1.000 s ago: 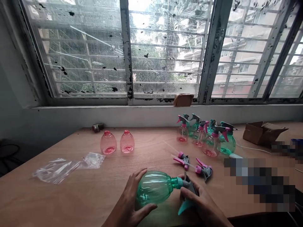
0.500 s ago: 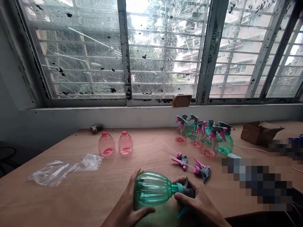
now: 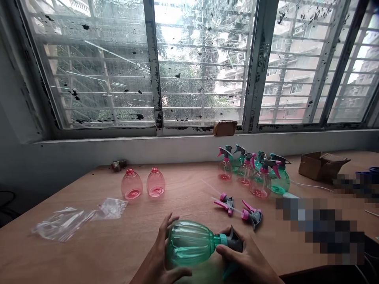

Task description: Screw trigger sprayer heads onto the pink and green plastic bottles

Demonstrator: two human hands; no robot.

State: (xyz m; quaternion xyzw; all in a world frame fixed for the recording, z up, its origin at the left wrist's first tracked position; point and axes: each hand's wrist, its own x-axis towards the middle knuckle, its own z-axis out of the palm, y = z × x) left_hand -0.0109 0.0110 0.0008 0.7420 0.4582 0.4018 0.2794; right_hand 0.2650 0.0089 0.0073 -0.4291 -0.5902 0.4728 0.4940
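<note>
A green transparent spray bottle (image 3: 191, 242) lies sideways in front of me, its grey-and-teal spray head (image 3: 229, 241) at the neck. My left hand (image 3: 166, 252) cups the bottle's base, thumb below and fingers behind. Round the spray head and neck my right hand (image 3: 237, 252) is closed, with its thumb on the collar. Beyond my right hand lie two loose pink-and-grey spray heads (image 3: 226, 203) (image 3: 251, 215) on the table. Two pink bottles (image 3: 132, 184) (image 3: 155, 182) without heads stand upright further back on the left.
Several spray bottles with heads, pink (image 3: 260, 183) and green (image 3: 280, 180), stand at the back right. A cardboard box (image 3: 321, 167) is beside them. Clear plastic bags (image 3: 68, 223) lie on the left of the wooden table (image 3: 97, 256). A blurred-out object (image 3: 322, 225) lies at right.
The bottle has dropped slightly in the view and the camera has shifted a little. Both hands keep their hold, and the right hand has turned slightly about the spray head.
</note>
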